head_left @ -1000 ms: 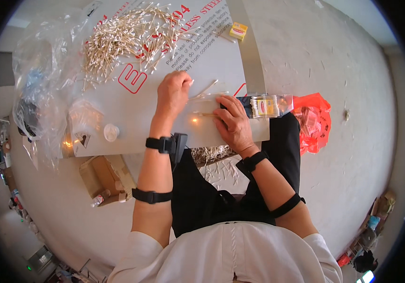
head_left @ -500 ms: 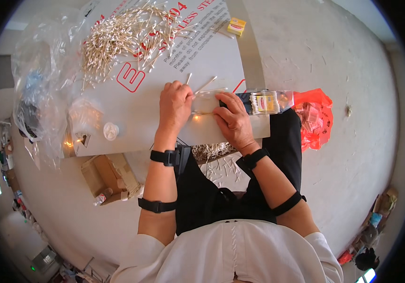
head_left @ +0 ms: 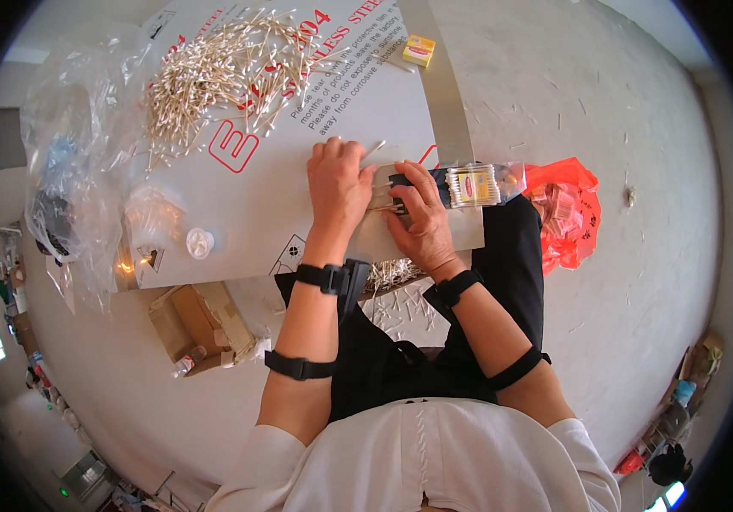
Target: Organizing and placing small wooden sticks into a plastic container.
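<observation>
Curled fingers bring my left hand [head_left: 338, 192] down at the near part of the board, close to my right hand; what they pinch is hidden. A loose cotton swab [head_left: 374, 152] sticks out past its fingers. My right hand [head_left: 422, 220] presses its fingers and thumb around the left part of a clear plastic bag [head_left: 513, 175], over a dark piece. In the bag's right part lies a neat row of cotton swabs [head_left: 487, 185] with a yellow label [head_left: 470, 187]. A few swab ends show between the two hands.
A big heap of loose swabs [head_left: 200, 90] covers the far left of the board [head_left: 281, 188]. Also about are a small yellow box [head_left: 418, 50], a white cup [head_left: 200, 243], crumpled clear plastic [head_left: 84, 154], a red bag [head_left: 584, 222] and a cardboard box [head_left: 187, 320] on the floor.
My left hand has shifted right, nearer to my right hand, and now covers some of the loose swabs that lay between them. My right hand stays over the bag.
</observation>
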A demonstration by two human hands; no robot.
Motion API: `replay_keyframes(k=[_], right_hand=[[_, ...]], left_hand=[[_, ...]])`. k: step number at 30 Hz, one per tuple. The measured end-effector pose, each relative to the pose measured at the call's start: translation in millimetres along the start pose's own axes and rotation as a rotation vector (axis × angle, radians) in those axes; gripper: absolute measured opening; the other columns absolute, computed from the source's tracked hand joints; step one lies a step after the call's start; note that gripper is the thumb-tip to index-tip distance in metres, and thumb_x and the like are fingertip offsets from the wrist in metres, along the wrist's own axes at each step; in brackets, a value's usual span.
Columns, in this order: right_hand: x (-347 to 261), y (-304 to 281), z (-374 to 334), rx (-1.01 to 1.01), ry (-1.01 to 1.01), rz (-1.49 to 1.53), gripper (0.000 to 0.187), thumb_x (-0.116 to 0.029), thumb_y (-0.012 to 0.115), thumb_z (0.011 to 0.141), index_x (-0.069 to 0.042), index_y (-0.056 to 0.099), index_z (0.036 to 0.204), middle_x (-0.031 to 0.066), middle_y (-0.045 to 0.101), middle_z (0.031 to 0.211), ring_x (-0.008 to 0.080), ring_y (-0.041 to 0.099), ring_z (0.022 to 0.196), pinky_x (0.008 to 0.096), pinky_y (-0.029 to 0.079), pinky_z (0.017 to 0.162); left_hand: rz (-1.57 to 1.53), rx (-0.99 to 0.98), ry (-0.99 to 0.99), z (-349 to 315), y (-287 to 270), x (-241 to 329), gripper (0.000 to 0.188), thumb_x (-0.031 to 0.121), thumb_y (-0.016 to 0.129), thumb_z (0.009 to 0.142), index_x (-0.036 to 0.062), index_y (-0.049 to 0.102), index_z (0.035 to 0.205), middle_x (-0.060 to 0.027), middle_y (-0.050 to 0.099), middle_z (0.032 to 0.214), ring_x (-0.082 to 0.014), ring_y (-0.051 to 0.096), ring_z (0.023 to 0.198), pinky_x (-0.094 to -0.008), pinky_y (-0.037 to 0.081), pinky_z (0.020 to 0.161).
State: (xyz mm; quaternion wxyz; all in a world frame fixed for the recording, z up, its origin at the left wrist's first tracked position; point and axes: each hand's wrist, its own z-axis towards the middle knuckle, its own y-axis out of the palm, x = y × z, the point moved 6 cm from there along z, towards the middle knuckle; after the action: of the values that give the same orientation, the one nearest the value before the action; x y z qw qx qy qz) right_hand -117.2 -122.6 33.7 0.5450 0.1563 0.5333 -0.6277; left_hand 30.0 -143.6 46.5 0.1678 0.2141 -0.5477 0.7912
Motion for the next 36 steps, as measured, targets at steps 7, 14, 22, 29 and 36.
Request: replay_keyframes(k=[7, 14, 22, 29, 36], right_hand=[[5, 0, -4, -0.002, 0.037, -0.031, 0.051, -0.002, 0.071, 0.071, 0.0, 0.053, 0.119, 0.0185, 0.048, 0.138, 0.0417, 0.042, 0.132, 0.0475, 0.04, 0.108], [-1, 5, 0, -0.083, 0.021, -0.094, 0.049, -0.005, 0.07, 0.075, 0.0, 0.055, 0.121, 0.0161, 0.049, 0.138, 0.0399, 0.043, 0.132, 0.0471, 0.04, 0.107], [-1, 4, 0, -0.089, 0.029, -0.102, 0.042, -0.004, 0.07, 0.076, 0.0, 0.056, 0.116, 0.0157, 0.05, 0.136, 0.0403, 0.044, 0.131, 0.0472, 0.042, 0.106], [2, 0, -1, -0.075, 0.016, -0.104, 0.041, -0.003, 0.068, 0.075, 0.001, 0.056, 0.114, 0.0165, 0.05, 0.135, 0.0409, 0.044, 0.13, 0.0472, 0.043, 0.105], [1, 3, -1, -0.065, -0.004, -0.075, 0.042, -0.002, 0.067, 0.072, 0.0, 0.056, 0.113, 0.0175, 0.05, 0.134, 0.041, 0.045, 0.129, 0.047, 0.043, 0.104]], left_hand=[[0.035, -0.258, 0.065, -16, 4, -5, 0.014, 0.007, 0.073, 0.073, 0.0062, 0.062, 0.081, -0.0084, 0.056, 0.086, -0.0302, 0.055, 0.093, -0.043, 0.043, 0.08], [0.255, 0.29, -0.163, 22, -49, -88, 0.027, 0.014, 0.077, 0.074, 0.0047, 0.063, 0.095, -0.0164, 0.06, 0.101, -0.0361, 0.055, 0.098, -0.0455, 0.046, 0.086], [0.4, 0.045, -0.419, 54, -38, -135, 0.027, 0.027, 0.078, 0.076, 0.0057, 0.065, 0.087, -0.0141, 0.064, 0.094, -0.0349, 0.059, 0.095, -0.0484, 0.047, 0.082], [0.279, 0.052, -0.299, 19, -22, -94, 0.017, 0.015, 0.076, 0.076, 0.0063, 0.061, 0.078, -0.0098, 0.062, 0.085, -0.0331, 0.059, 0.089, -0.046, 0.047, 0.075], [0.013, -0.19, 0.026, 11, -12, -45, 0.019, 0.004, 0.076, 0.072, 0.0067, 0.061, 0.084, -0.0089, 0.059, 0.086, -0.0318, 0.056, 0.087, -0.0446, 0.046, 0.076]])
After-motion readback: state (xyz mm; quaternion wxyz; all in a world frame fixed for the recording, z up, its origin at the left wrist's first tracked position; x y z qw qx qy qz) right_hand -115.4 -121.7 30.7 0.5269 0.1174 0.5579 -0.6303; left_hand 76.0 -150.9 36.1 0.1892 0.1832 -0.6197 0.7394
